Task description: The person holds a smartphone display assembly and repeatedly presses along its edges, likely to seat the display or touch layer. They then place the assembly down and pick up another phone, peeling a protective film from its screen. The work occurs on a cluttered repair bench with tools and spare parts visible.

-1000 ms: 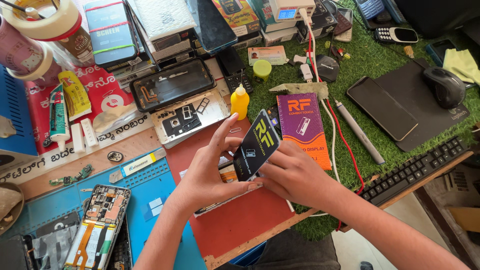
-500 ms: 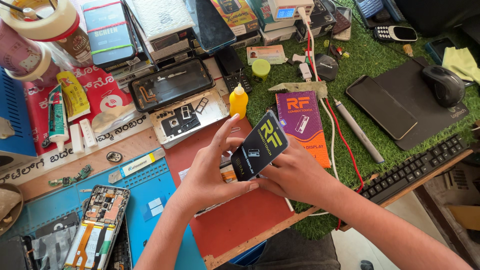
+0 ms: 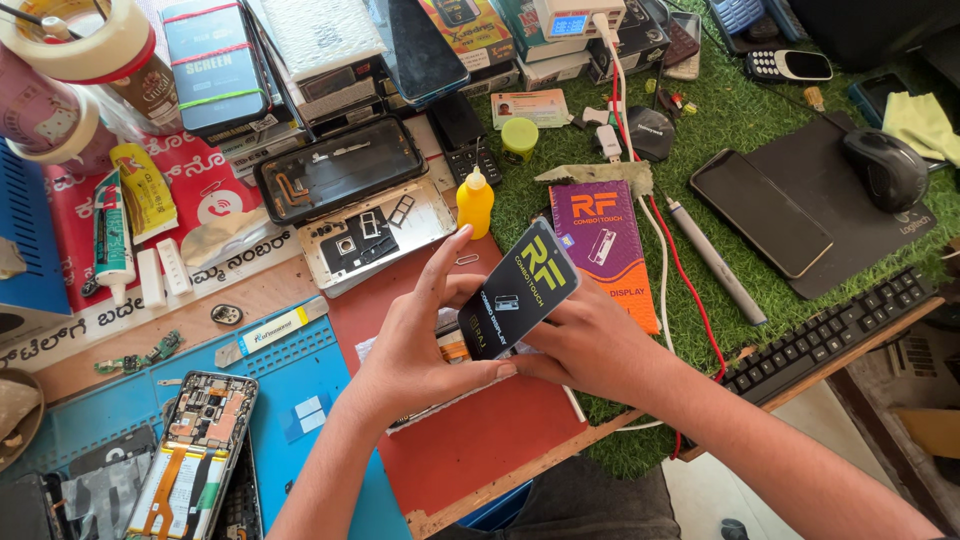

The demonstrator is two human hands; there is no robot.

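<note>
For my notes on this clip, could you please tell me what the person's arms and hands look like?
Both forearms are bare as far as the picture shows, with no sleeves in view. The left hand and right hand wear no gloves, and I see no rings, watch or bracelet.

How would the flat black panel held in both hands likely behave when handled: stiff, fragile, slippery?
The black display panel is thin and flat and stays straight while tilted, so it is probably stiff. It looks light, since the left hand and right hand hold it by the edges with fingers only. Its glossy face suggests it may be slippery, and so thin a sheet is likely fragile.
</note>
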